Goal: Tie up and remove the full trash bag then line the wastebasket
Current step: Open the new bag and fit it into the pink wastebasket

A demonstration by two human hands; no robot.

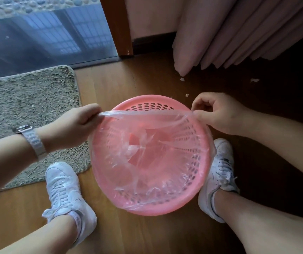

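**Thin liner stretched over the far rim of the pink basket**

While only the head view is on hand, it shows the job plainly enough. A pink wastebasket (167, 208) with rows of holes in its wall stands on a wooden floor (110, 79) between the person's two white shoes, near a shaggy mat (28, 107) on the left and a pink curtain (238, 33) at the upper right. A clear plastic bag (147, 162) hangs inside it. Its mouth is already folded over the near rim and the right side, while the far edge is held up in a taut band across the opening, above the far rim and not yet over it.

The left hand (77, 125) is closed in a fist on one end of that band, film bunched inside the fingers. The right hand (218, 114) pinches the other end between thumb and forefinger, its other fingers curled loosely.

I judge the bag to be almost weightless, limp and slippery, and likely to tear if pulled hard against the rim. The best hold is at the hem itself, well apart on both sides as now, with a broad pinch rather than fingernails. The basket looks light and stiff and may tip or slide when the film is dragged over the far edge. No full bag is in sight.
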